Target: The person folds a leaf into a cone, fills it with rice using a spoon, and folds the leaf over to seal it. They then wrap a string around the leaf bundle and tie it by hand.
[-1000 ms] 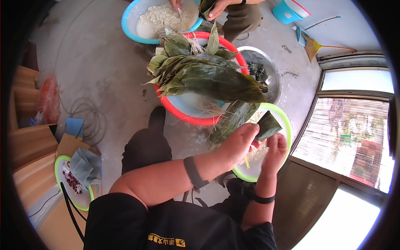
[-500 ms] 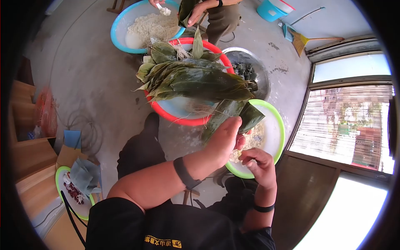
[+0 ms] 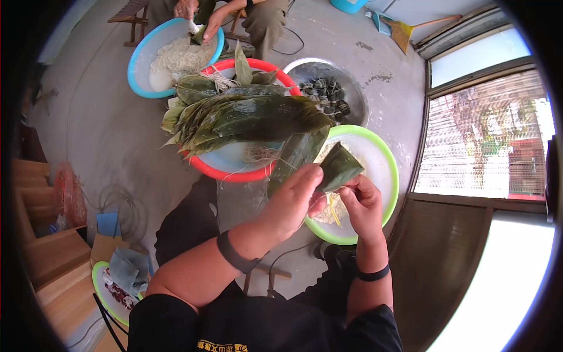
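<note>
Left hand [image 3: 293, 196]: fingers curled, thumb pressed along the near side, closed round a folded leaf packet [image 3: 340, 167]. This grip presumably keeps the folds from springing open.

Right hand [image 3: 365, 208]: half closed, thumb and fingertips drawn together at the packet's lower right edge. Cannot tell whether they pinch leaf or a thin strand.

Packet position: above the green-rimmed basin [image 3: 394, 176], where the pale grains [image 3: 328, 214] would catch any spill. A narrow yellow strip [image 3: 335, 216] shows below the hands; hanging or lying, unclear.

Just left, a long leaf [image 3: 299, 155] spans the gap towards the red-rimmed basin [image 3: 234, 177]. A leaf stack [image 3: 252, 120] lies across that basin's top, probably for easy reach; pale strands [image 3: 258, 155] trail at its near side.

Beyond: metal bowl [image 3: 359, 100] with dark bundles [image 3: 322, 89], set apart from the loose leaves. Far side: co-worker's hands [image 3: 186, 9] hold a leaf and white spoon over the blue basin [image 3: 138, 61], close to its grain.
</note>
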The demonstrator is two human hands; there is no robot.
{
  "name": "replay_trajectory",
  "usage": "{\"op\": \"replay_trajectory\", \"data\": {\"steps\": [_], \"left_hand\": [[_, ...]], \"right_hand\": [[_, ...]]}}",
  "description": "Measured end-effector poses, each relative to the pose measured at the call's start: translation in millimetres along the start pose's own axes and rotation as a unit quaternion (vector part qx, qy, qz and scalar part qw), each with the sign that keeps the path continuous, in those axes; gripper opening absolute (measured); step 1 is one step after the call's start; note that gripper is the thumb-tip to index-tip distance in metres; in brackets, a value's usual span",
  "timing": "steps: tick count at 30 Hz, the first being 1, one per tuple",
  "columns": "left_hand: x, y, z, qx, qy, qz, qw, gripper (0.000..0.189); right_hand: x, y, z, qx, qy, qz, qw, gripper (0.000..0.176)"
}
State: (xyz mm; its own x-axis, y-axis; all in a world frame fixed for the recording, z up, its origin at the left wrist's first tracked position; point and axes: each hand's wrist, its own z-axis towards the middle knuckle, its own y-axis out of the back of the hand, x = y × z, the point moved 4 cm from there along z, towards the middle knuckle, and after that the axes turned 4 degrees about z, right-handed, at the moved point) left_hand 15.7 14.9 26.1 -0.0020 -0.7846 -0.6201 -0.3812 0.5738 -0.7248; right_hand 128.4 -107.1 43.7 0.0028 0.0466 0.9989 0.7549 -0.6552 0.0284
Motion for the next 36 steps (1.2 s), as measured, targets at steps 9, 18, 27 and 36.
{"op": "replay_trajectory", "data": {"steps": [9, 18, 27, 36], "left_hand": [[7, -2, 2, -0.062, 0.031, 0.032, 0.997, 0.027], [26, -5, -4, -0.051, 0.057, 0.091, 0.993, 0.029], [29, -8, 0, -0.058, 0.053, 0.092, 0.993, 0.028], [35, -3, -3, -0.044, 0.098, 0.190, 0.976, 0.037]], "right_hand": [[23, 18, -16, 0.018, 0.006, -0.171, 0.985, 0.011], [39, -1, -38, 0.040, 0.097, -0.265, 0.958, 0.015], [32, 10, -32, 0.027, 0.143, -0.249, 0.958, 0.013], [38, 29, -24, 0.005, 0.078, -0.225, 0.971, 0.011]]}}
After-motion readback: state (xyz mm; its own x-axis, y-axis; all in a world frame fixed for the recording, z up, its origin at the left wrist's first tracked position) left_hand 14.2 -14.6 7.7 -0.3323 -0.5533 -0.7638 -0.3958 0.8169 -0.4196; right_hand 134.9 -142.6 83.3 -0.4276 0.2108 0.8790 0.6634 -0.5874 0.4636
